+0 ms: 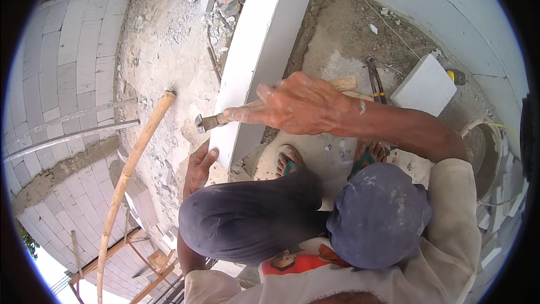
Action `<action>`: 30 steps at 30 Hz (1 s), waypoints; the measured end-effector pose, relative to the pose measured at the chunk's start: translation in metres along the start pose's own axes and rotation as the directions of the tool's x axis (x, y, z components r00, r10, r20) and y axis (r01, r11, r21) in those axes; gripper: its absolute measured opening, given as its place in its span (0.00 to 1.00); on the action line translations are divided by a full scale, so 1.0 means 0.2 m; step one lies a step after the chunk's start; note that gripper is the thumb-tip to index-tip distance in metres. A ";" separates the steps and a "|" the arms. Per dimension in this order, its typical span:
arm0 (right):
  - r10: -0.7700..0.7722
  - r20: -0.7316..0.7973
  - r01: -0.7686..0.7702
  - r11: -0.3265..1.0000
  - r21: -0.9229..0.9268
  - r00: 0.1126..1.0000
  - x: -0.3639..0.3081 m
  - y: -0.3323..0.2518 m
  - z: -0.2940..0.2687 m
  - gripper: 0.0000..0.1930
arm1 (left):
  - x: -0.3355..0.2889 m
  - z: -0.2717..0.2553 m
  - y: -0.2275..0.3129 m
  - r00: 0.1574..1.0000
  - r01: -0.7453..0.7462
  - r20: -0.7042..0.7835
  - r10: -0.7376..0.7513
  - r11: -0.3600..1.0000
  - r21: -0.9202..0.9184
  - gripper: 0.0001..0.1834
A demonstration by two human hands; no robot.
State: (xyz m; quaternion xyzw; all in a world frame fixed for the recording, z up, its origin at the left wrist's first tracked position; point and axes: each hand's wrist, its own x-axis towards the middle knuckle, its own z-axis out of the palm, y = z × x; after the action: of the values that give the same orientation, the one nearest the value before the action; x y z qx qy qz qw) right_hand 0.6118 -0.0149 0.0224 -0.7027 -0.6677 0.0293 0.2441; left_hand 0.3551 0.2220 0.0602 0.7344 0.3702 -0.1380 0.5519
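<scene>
A hammer (216,121) is gripped in the closed right hand (295,104), its head at nine o'clock over the long white block (259,56). The block runs from seven toward one o'clock; its near end is steadied by the spread left hand (198,169).

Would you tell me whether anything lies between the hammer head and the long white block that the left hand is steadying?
Nothing visible does. The right hand holds the hammer with its head just off the left face of the white block; only open air shows between them. The left hand rests lower, at the block's near corner.
</scene>
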 end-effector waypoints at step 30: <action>0.482 -0.439 -0.545 0.838 -0.021 0.758 -0.12 0.56 -0.27 0.31 | 0.77 0.18 0.50 0.975 -0.188 0.148 0.164 0.968 0.165 0.41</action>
State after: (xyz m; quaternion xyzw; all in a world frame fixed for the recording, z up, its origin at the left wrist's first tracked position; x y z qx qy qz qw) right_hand 0.7333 -0.0522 0.0205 -0.8645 -0.3811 -0.1046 0.3104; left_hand 0.5371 0.2376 0.0240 0.8001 0.2517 -0.1696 0.5175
